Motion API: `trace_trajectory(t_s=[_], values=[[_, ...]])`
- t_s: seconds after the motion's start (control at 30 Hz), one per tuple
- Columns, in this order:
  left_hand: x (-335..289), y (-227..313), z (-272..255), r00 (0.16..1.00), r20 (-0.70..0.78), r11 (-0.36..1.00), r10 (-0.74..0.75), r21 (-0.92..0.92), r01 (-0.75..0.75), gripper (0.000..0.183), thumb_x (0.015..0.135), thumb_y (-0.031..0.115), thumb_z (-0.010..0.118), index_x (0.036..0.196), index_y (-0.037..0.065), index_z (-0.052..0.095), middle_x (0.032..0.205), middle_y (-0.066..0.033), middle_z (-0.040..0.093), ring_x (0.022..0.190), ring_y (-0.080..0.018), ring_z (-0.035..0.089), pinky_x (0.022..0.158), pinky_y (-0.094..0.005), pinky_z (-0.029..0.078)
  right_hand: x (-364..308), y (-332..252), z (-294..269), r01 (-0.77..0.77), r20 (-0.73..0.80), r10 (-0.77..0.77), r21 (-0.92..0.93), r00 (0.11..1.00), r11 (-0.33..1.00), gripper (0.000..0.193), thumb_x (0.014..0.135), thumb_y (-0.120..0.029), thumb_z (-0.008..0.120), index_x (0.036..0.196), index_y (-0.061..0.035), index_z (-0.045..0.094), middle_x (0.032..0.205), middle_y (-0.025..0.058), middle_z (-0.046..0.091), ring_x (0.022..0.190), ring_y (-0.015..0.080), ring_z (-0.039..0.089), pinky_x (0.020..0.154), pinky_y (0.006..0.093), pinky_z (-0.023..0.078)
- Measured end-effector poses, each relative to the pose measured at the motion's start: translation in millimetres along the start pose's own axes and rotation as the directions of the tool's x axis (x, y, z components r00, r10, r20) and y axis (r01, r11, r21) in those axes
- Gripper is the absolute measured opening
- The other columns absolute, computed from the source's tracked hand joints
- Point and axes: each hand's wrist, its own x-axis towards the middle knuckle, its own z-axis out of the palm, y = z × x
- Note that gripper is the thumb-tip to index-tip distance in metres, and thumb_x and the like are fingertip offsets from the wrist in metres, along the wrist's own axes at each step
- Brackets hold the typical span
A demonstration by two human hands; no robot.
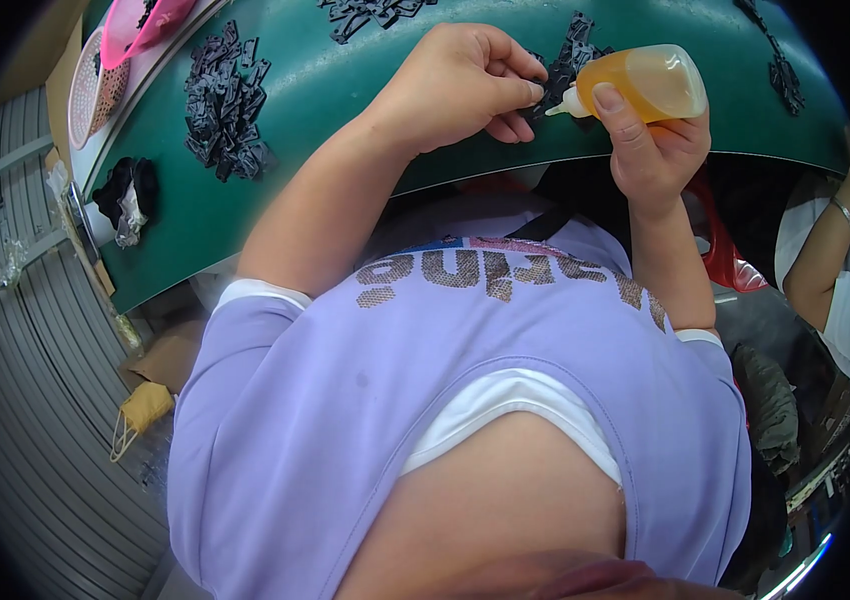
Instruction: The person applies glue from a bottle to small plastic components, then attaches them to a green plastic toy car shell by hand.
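Note:
My right hand [657, 150] is closed round a clear squeeze bottle [650, 80] of amber liquid, tilted sideways with its narrow white nozzle pointing left. My left hand [450, 90] is pinched just left of the nozzle tip. A small black plastic part [542, 98] shows at the left thumb and fingertips, mostly hidden by them. Right behind the nozzle, a heap of similar black parts [577, 50] lies on the green tabletop [335, 95].
A large pile of black parts [226, 105] lies to the left, another pile [370, 14] at the back. More parts [787, 85] lie far right. Pink basket [145, 25] and pale perforated basket [95, 95] stand back left. Another person's arm [830, 240] is at right.

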Motion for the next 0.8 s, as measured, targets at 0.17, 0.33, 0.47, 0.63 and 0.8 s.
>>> trace_trajectory(t_s=[0.17,0.33,0.47,0.63,0.8], values=[[-0.6,-0.5,-0.5,1.000,-0.018,1.000,0.005,0.006,-0.005,0.021,0.086,0.006,0.063,0.103,-0.007,0.061,0.080,-0.0098,0.066,0.065,-0.0150,0.067,0.057,-0.0230,0.056,2.2,-0.5,1.9,0.002,0.022,-0.001,-0.025,1.000,1.000,0.030,0.082,0.003,0.067,0.109,0.0017,0.056,0.101,0.0116,0.064,0.090,0.0177,0.065,0.083,0.0304,0.053],[0.9,-5.8,-3.3,0.999,-0.014,0.990,0.043,-0.131,-0.044,0.023,0.086,0.006,0.063,0.105,-0.006,0.061,0.080,-0.0094,0.066,0.066,-0.0139,0.067,0.059,-0.0226,0.056,6.6,13.3,-14.7,0.001,-0.240,0.042,0.175,0.970,0.985,0.018,0.085,0.004,0.055,0.102,-0.0003,0.057,0.095,0.0110,0.064,0.081,0.0212,0.065,0.072,0.0359,0.057],[1.4,-13.9,-6.4,0.979,-0.095,0.981,0.181,-0.049,-0.186,0.024,0.085,0.010,0.066,0.105,-0.002,0.064,0.080,-0.0064,0.065,0.065,-0.0116,0.065,0.057,-0.0212,0.053,11.3,13.1,-14.5,0.011,-0.271,0.046,0.204,0.961,0.979,0.018,0.086,0.000,0.057,0.103,-0.0005,0.057,0.094,0.0124,0.064,0.083,0.0239,0.066,0.066,0.0381,0.058],[14.6,-21.8,-52.1,0.574,-0.447,0.652,0.686,0.728,-0.212,0.020,0.075,0.020,0.074,0.087,0.005,0.070,0.068,-0.0031,0.062,0.066,-0.0110,0.061,0.058,-0.0253,0.048,7.9,13.3,-8.6,0.016,-0.286,0.033,0.169,0.958,0.986,0.018,0.086,0.000,0.058,0.104,-0.0013,0.056,0.097,0.0118,0.063,0.087,0.0229,0.066,0.081,0.0383,0.056],[11.0,14.5,-43.5,0.647,-0.550,0.608,0.528,0.777,0.164,0.031,0.074,0.031,0.072,0.078,0.002,0.066,0.082,-0.0172,0.062,0.081,-0.0341,0.061,0.073,-0.0408,0.049,9.3,11.8,-5.9,-0.003,-0.278,0.045,0.151,0.959,0.989,0.018,0.085,0.001,0.059,0.104,-0.0009,0.056,0.098,0.0111,0.063,0.088,0.0214,0.066,0.086,0.0378,0.054]])
